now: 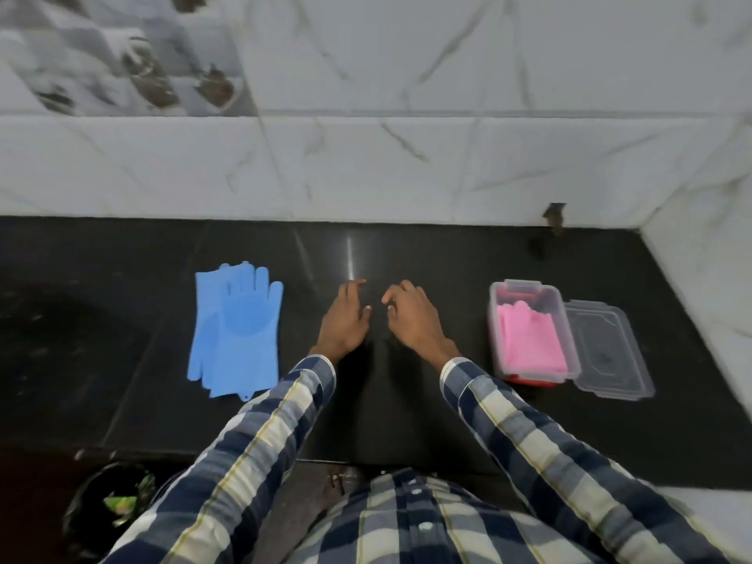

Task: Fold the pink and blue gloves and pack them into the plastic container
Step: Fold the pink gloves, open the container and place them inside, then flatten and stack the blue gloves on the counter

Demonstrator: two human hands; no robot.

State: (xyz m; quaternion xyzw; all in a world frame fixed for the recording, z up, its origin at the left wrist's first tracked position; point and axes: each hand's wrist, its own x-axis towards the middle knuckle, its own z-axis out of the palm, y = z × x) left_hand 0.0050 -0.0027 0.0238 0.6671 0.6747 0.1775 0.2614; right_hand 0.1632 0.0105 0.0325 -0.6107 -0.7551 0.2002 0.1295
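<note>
Two blue gloves lie flat and stacked on the black counter, fingers pointing away, left of my hands. The pink gloves lie inside the clear plastic container at the right, its top uncovered. My left hand and my right hand hover side by side over the bare counter between the blue gloves and the container. Both hands hold nothing; their fingers are loosely curled and apart.
The container's clear lid lies flat on the counter just right of the container. A white marble-tiled wall runs along the back and the right side. A dark bin stands below the counter's front edge at the left.
</note>
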